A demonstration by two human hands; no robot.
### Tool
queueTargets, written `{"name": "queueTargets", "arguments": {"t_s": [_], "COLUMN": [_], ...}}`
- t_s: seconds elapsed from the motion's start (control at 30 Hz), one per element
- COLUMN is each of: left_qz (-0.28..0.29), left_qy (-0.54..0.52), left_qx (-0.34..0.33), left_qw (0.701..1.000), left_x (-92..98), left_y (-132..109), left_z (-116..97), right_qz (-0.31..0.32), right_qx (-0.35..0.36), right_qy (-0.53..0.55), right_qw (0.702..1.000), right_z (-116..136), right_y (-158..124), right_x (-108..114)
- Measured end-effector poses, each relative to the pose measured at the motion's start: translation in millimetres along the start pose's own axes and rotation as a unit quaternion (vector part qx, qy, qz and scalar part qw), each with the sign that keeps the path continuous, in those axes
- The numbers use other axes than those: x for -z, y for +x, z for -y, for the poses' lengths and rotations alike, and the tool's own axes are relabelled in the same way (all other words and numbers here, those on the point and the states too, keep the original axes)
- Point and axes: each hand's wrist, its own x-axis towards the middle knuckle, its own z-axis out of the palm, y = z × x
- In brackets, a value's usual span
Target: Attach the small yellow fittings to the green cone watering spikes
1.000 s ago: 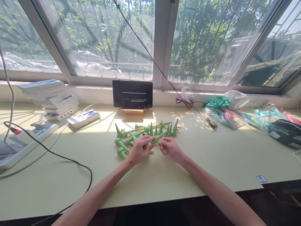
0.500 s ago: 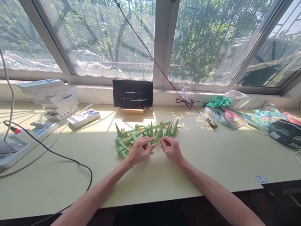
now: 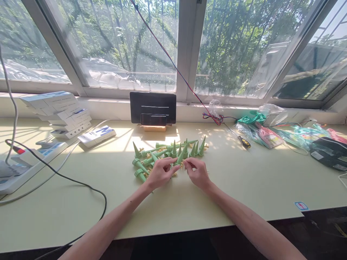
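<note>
My left hand (image 3: 162, 173) is closed, thumb and forefinger gripping a green watering spike (image 3: 181, 158) whose tip points up and away. A small yellow valve (image 3: 181, 165) juts from the spike's near end. Close on its right, my right hand (image 3: 197, 173) is closed in a pinch beside the valve; its fingertips hide what they hold, if anything. Around and behind my hands lie several more green spikes, some standing tip up, such as the upright spike (image 3: 202, 147), others lying flat, such as the fallen spike (image 3: 140, 175).
Behind the spikes stands a black tablet (image 3: 153, 104) with a phone on a wooden stand. White boxes (image 3: 66, 113) and a power strip (image 3: 51, 153) occupy the left. To the right are a screwdriver (image 3: 244, 142), plastic bags and a black pouch (image 3: 329, 153). A black cable crosses the table's left side.
Both hands stay nearly in place around the same spike. My right fingertips shift very slightly left, toward the valve.
</note>
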Motion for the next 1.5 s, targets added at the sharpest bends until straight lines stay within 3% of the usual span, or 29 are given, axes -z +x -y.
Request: {"name": "queueTargets", "arguments": {"t_s": [0.1,0.27,0.53,0.63,0.73,0.93,1.23,1.4,1.5], "left_qz": [0.009,0.009,0.024,0.019,0.017,0.019,0.038,0.047,0.049], "left_qy": [-0.011,-0.032,-0.056,-0.051,-0.043,-0.026,0.004,-0.004,-0.016], "left_qx": [0.002,-0.001,0.011,0.005,0.000,0.015,0.063,0.080,0.084], "left_qw": [1.000,0.999,0.998,0.999,0.999,0.999,0.997,0.996,0.995], "left_x": [0.3,0.1,-0.1,-1.2,-2.2,-2.1,-1.4,-0.5,-0.4], "left_y": [0,1,0,0,0,-1,-2,-2,-1], "left_z": [1,2,2,3,4,2,0,-2,-3], "right_qz": [0.014,0.052,0.106,0.116,0.102,0.043,-0.010,-0.019,-0.023], "right_qx": [-0.098,-0.217,-0.338,-0.353,-0.340,-0.255,-0.092,0.050,0.093], "right_qy": [0.112,0.270,0.422,0.443,0.434,0.354,0.089,-0.058,-0.096], "right_qw": [0.989,0.937,0.835,0.816,0.828,0.899,0.992,0.997,0.991], "right_z": [2,2,-2,-2,-2,-1,4,-5,-7], "right_y": [1,5,8,9,7,1,-6,-4,-2], "right_x": [-1,1,5,5,1,-7,-6,-4,-2]}}
